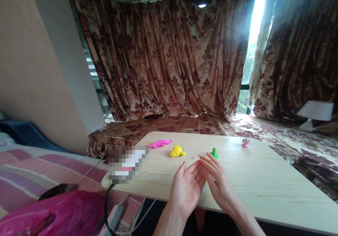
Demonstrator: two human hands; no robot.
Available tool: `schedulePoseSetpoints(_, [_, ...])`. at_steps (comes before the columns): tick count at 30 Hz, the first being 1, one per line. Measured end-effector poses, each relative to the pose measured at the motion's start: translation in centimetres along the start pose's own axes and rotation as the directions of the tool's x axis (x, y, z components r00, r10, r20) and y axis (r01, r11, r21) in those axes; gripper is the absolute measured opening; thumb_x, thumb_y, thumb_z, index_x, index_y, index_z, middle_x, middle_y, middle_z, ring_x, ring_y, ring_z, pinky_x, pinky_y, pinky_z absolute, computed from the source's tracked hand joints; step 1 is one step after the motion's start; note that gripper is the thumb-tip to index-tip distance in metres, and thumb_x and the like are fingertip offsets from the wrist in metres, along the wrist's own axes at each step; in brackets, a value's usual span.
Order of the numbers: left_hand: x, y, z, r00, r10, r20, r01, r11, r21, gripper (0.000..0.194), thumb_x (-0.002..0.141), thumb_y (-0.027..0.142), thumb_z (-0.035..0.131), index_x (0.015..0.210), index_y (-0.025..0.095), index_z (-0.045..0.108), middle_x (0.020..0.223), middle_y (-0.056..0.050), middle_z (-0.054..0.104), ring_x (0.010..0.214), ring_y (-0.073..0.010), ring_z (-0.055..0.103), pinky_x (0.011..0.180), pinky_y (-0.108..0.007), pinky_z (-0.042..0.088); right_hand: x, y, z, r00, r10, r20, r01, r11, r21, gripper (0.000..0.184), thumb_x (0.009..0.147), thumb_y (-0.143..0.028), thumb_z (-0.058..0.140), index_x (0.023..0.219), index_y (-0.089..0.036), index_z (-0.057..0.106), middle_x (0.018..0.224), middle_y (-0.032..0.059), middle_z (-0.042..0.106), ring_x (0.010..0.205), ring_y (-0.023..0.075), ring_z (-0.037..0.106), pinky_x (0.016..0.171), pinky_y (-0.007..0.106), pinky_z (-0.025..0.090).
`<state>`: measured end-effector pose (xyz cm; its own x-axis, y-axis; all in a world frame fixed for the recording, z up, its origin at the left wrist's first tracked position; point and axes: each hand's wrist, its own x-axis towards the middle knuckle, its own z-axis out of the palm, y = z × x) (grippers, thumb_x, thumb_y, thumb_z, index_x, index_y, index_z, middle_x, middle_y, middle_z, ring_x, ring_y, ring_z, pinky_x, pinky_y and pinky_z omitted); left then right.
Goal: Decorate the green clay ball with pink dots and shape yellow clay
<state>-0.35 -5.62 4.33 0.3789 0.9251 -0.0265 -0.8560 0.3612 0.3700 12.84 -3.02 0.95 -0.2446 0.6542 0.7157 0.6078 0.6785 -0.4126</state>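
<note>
Left hand (187, 185): palm up and bare, fingers loosely extended.
Right hand (218, 181): fingers narrow, laid against the left fingertips; cannot tell whether they pinch anything.
Pink crumbs (193, 157): on the bench (264, 179), just beyond the fingertips, 10 to 11 o'clock.
Yellow lump (177, 151): 10 o'clock, near.
Green lump (214, 153): 2 o'clock, just beyond.

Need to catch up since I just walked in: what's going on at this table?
A person has both bare hands over the table. The left hand is open, palm up, and the right hand meets it at the fingertips, where a speck of pink shows, too small to make out. Beyond them lie a long pink lump, a yellow lump and a green piece, perhaps modelling clay, with a small pink figure farther right.
</note>
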Motion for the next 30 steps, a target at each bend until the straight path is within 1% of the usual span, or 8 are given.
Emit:
schedulePoseSetpoints(4, [0.1, -0.2, -0.6, 0.998, -0.03, -0.046, 0.031, 0.999, 0.026, 0.034, 0.086, 0.03, 0.046, 0.103, 0.004, 0.057, 0.098, -0.016, 0.062, 0.089, -0.0182, 0.061, 0.084, -0.029, 0.047, 0.1, 0.5, 0.3, 0.995, 0.053, -0.087, -0.043, 0.993, 0.113, 0.025, 0.087, -0.021, 0.042, 0.103, -0.024, 0.061, 0.115, 0.0068, 0.058, 0.121, 0.0237, 0.039, 0.096, 0.048, 0.039])
schedulePoseSetpoints(9, [0.4, -0.9, -1.0, 0.997, -0.024, -0.077, 0.024, 1.0, -0.006, 0.025, 0.085, 0.025, 0.048, 0.096, 0.006, 0.059, 0.09, -0.014, 0.064, 0.081, -0.0164, 0.062, 0.078, -0.028, 0.05, 0.6, 0.6, 1.3, 0.963, 0.188, -0.194, -0.126, 0.948, 0.294, 0.014, 0.081, -0.027, 0.053, 0.084, -0.022, 0.065, 0.095, 0.0073, 0.064, 0.102, 0.024, 0.054, 0.089, 0.044, 0.043])
schedulePoseSetpoints(11, [0.6, -1.4, -1.2, 0.998, -0.013, -0.069, 0.011, 0.999, -0.034, 0.021, 0.084, 0.022, 0.049, 0.094, 0.007, 0.059, 0.09, -0.013, 0.064, 0.083, -0.0165, 0.063, 0.077, -0.027, 0.05, 0.7, 0.0, 1.6, 0.944, 0.301, -0.137, -0.217, 0.875, 0.433, 0.015, 0.079, -0.031, 0.055, 0.083, -0.02, 0.065, 0.092, 0.0071, 0.065, 0.096, 0.0236, 0.057, 0.086, 0.041, 0.045])
schedulePoseSetpoints(15, [1.0, -2.1, -1.4, 0.996, 0.01, -0.089, -0.018, 0.996, -0.087, 0.017, 0.083, 0.016, 0.049, 0.093, 0.008, 0.06, 0.09, -0.012, 0.065, 0.084, -0.0168, 0.063, 0.075, -0.027, 0.052, 0.7, -1.3, 1.4, 0.863, 0.487, 0.136, -0.439, 0.59, 0.677, 0.027, 0.079, -0.039, 0.055, 0.091, -0.018, 0.065, 0.087, 0.0066, 0.068, 0.084, 0.0227, 0.062, 0.076, 0.036, 0.049])
schedulePoseSetpoints(18, [0.7, -1.6, -1.6, 0.989, 0.007, -0.149, -0.018, 0.997, -0.078, 0.016, 0.081, 0.012, 0.052, 0.093, 0.004, 0.059, 0.093, -0.014, 0.064, 0.09, -0.0199, 0.063, 0.082, -0.03, 0.052, 1.1, -1.1, 0.3, 0.821, 0.543, 0.173, -0.478, 0.491, 0.728, 0.032, 0.078, -0.043, 0.056, 0.094, -0.017, 0.066, 0.095, 0.0075, 0.067, 0.09, 0.0238, 0.061, 0.08, 0.036, 0.048])
schedulePoseSetpoints(23, [-0.2, 1.3, -2.4, 0.954, 0.103, -0.28, -0.112, 0.994, -0.016, 0.018, 0.079, 0.003, 0.05, 0.096, 0.004, 0.057, 0.096, -0.016, 0.063, 0.091, -0.0202, 0.063, 0.079, -0.03, 0.055, 1.7, 2.4, -0.8, 0.813, 0.58, 0.047, -0.469, 0.605, 0.644, 0.033, 0.068, -0.045, 0.065, 0.084, -0.017, 0.069, 0.086, 0.0066, 0.069, 0.085, 0.0225, 0.061, 0.077, 0.035, 0.048])
schedulePoseSetpoints(27, [-0.2, 2.5, -3.3, 0.917, 0.191, -0.351, -0.18, 0.982, 0.063, 0.022, 0.076, -0.001, 0.052, 0.096, 0.007, 0.058, 0.088, -0.011, 0.064, 0.075, -0.0134, 0.065, 0.07, -0.025, 0.056, 1.7, 4.9, 1.0, 0.873, 0.474, 0.114, -0.452, 0.702, 0.55, 0.027, 0.066, -0.043, 0.065, 0.075, -0.018, 0.068, 0.072, 0.0029, 0.068, 0.068, 0.0188, 0.062, 0.067, 0.035, 0.051])
schedulePoseSetpoints(30, [0.1, 2.5, -4.1, 0.897, 0.229, -0.377, -0.197, 0.973, 0.123, 0.023, 0.074, 0.0, 0.055, 0.095, 0.01, 0.059, 0.083, -0.007, 0.064, 0.067, -0.0106, 0.064, 0.065, -0.024, 0.055, 1.8, 5.5, 2.5, 0.923, 0.367, 0.116, -0.381, 0.83, 0.407, 0.02, 0.07, -0.038, 0.061, 0.074, -0.02, 0.068, 0.07, 0.0014, 0.068, 0.067, 0.0177, 0.062, 0.067, 0.036, 0.051])
